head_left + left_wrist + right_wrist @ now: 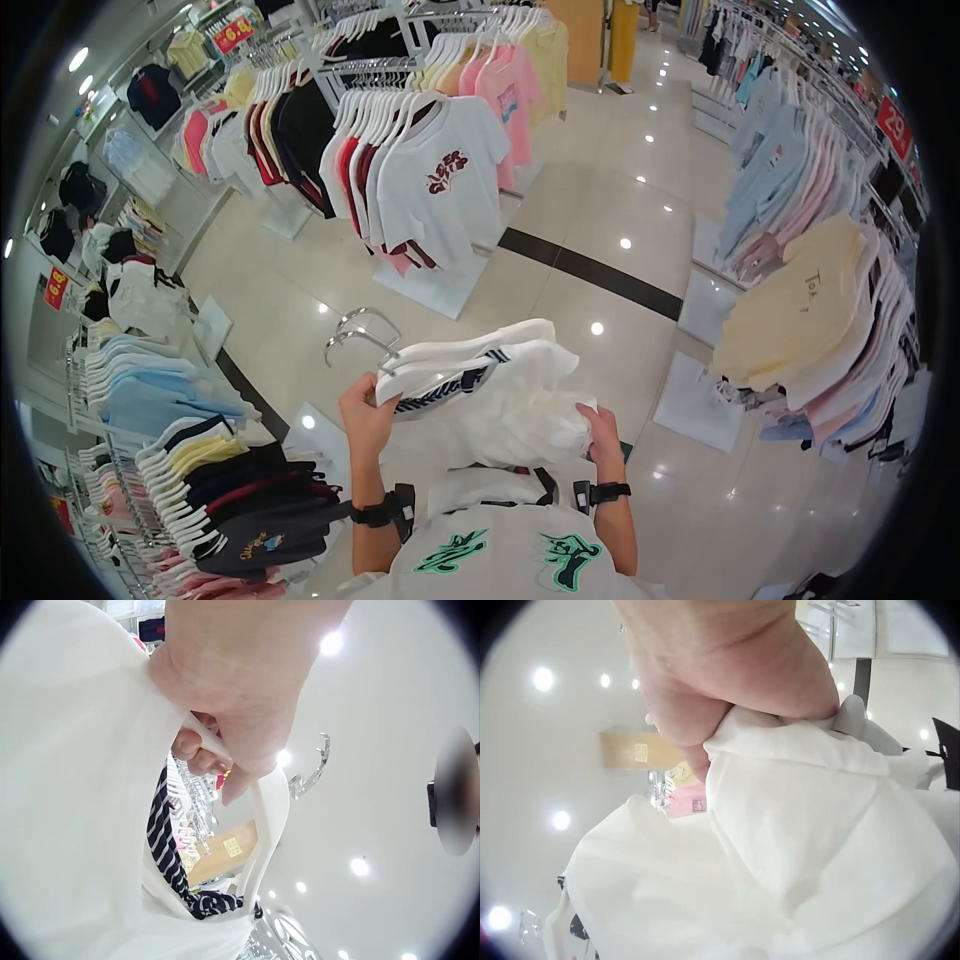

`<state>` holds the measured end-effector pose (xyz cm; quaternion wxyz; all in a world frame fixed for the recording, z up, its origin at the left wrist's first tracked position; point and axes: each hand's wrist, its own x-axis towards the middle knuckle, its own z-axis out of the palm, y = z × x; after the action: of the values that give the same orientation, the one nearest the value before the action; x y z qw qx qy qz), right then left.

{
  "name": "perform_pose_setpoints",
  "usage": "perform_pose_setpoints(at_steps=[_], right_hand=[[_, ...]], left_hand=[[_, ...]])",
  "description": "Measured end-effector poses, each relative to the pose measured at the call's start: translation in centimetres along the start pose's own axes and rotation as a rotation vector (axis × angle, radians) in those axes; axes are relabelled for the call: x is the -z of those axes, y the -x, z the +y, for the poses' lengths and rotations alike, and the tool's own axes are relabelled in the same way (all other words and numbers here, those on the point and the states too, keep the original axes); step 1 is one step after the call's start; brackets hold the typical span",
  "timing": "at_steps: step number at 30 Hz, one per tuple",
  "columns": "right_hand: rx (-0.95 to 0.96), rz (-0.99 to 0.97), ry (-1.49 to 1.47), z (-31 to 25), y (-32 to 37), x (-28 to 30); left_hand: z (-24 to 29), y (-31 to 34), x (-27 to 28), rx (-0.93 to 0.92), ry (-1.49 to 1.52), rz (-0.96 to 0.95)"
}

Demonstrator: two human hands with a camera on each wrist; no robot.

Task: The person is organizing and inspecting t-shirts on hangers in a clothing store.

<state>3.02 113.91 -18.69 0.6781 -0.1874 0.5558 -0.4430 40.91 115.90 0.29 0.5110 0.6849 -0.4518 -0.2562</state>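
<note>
My left hand [368,412] grips white hangers [274,810] near one end of their shoulders, with the thumb over the top. Metal hooks [362,322] stick out beyond that hand, to the upper left. From the hangers hangs a white top [500,425], trimmed at the neck with a navy-and-white striped band [166,832]. On the other side, my right hand [602,436] pinches the edge of the white fabric [802,810], which bunches into folds. In the right wrist view the cloth hides most of that hand's fingertips.
Ahead stands a rack of T-shirts, a white printed shirt [440,170] at its front. Another rack with a yellow shirt [800,300] is at the right. Close on the left hang dark shirts [270,520] and blue shirts [165,395]. Shiny floor tiles [590,280] lie between the racks.
</note>
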Motion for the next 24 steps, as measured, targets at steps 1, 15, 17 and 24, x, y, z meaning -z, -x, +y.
perform_pose_setpoints(at_steps=[1,15,17,24], right_hand=[[-0.01,0.0,0.014,-0.9,-0.8,-0.5],[0.061,0.119,0.067,-16.1,-16.7,-2.6],[0.078,0.151,0.051,-17.9,-18.3,-2.8],[0.003,0.136,0.248,-22.8,-23.5,-3.1]], left_hand=[[0.0,-0.9,-0.9,0.013,-0.019,0.001],[0.2,-23.7,-16.1,0.044,0.108,-0.132],[1.3,-26.3,-18.1,0.021,0.113,-0.163],[3.1,-34.4,-24.9,-0.022,0.105,-0.203]])
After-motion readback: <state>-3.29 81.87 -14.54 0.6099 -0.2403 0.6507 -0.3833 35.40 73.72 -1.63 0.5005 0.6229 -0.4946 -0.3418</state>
